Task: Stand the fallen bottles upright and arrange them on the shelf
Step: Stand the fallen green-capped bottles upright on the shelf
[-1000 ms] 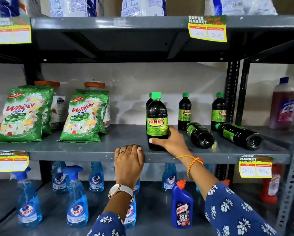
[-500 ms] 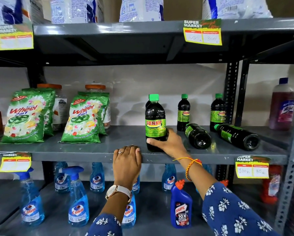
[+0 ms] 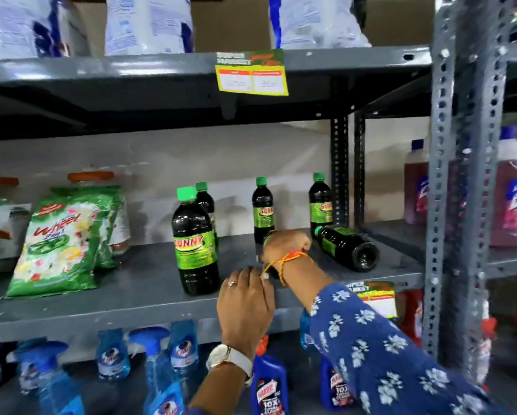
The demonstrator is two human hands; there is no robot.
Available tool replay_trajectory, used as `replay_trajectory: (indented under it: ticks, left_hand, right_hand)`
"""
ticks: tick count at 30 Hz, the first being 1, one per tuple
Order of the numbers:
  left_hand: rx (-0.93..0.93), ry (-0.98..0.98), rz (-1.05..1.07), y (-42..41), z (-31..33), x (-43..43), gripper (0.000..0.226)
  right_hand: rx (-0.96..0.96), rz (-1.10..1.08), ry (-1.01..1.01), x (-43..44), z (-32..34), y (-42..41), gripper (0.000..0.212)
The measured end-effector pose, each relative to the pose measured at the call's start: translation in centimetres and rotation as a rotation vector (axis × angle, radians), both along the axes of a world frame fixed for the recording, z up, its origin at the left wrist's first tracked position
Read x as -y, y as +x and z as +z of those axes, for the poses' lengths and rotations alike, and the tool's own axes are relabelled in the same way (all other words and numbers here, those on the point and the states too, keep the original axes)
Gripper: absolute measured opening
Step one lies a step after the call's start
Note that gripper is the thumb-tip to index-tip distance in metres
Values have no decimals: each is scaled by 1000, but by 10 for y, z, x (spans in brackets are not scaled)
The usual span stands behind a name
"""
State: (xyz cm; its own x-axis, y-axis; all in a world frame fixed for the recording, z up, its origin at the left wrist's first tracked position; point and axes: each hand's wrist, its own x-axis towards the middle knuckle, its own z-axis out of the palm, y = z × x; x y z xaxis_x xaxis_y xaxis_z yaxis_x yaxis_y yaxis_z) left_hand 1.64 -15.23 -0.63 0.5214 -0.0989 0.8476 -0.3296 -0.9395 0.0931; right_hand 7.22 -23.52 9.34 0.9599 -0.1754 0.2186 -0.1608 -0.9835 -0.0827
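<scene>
our right hand (image 3: 285, 245) is curled over one fallen bottle (image 3: 265, 238), left hand (image 3: 245, 307) lies flat on the shelf (image 3: 131, 298), and the other bottle (image 3: 348, 250) lies just right, base toward us.

Showing even, bright light from above; smearing with motion blur throughout, worst toward 3 and 6 o'clock; bowing at wide-angle edges; casting soft shadows on the back wall (image 3: 161, 163).

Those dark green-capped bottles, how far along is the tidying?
Four bottles stand upright, including the front bottle. The right hand covers a fallen bottle, mostly hidden beneath it; the grip is unclear. Another fallen bottle is untouched. The left hand rests on the shelf edge.
</scene>
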Motion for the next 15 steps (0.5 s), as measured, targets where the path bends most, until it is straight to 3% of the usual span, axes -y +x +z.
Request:
replay_trajectory:
  ticks: [4,10,15]
  left_hand:
    - [-65,3,110,5,-11,6,34]
    - [-9,4,113,10,-13,9,34]
    - [58,-28,104,15,-14,10,33]
  right_hand:
    - [79,-4,-116,-1,-14,9,38]
    - [366,155,559,42,-40,17,62]
    - [366,391,804,54,-55,31,62]
